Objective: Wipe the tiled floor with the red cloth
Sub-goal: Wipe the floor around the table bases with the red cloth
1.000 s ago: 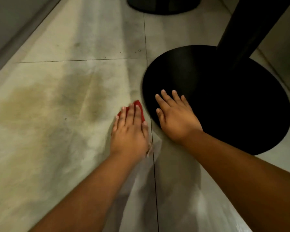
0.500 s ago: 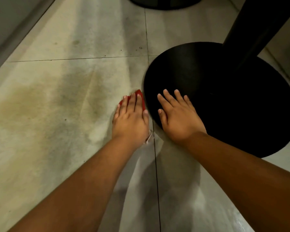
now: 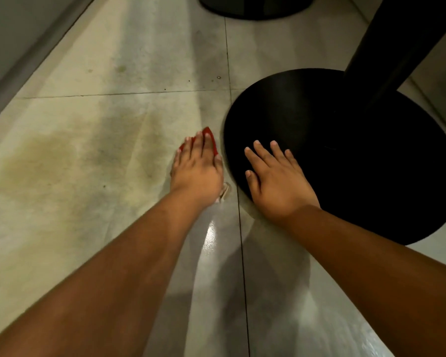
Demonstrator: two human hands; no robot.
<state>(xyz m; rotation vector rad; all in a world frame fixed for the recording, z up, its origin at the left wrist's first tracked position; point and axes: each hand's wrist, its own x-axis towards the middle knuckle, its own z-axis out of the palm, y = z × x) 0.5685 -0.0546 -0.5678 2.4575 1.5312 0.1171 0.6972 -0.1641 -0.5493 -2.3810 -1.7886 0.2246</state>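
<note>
My left hand (image 3: pixel 197 167) lies flat with straight fingers on the red cloth (image 3: pixel 211 139), pressing it onto the pale tiled floor (image 3: pixel 93 155) just left of a grout line. Only the cloth's red tip past the fingertips and a pale edge at the wrist show; the hand covers everything else. My right hand (image 3: pixel 276 176) rests palm down, fingers spread, on the near left rim of a round black table base (image 3: pixel 358 161).
A black pole (image 3: pixel 397 45) rises from the round base at upper right. A second dark base (image 3: pixel 255 6) sits at the top edge. A grey wall and skirting (image 3: pixel 23 47) run along the left. Brownish stains mark the tile at left; wet sheen lies between my arms.
My left hand has slid the red cloth forward along the floor, away from me, beside the black base. My right hand has stayed on the base's rim.
</note>
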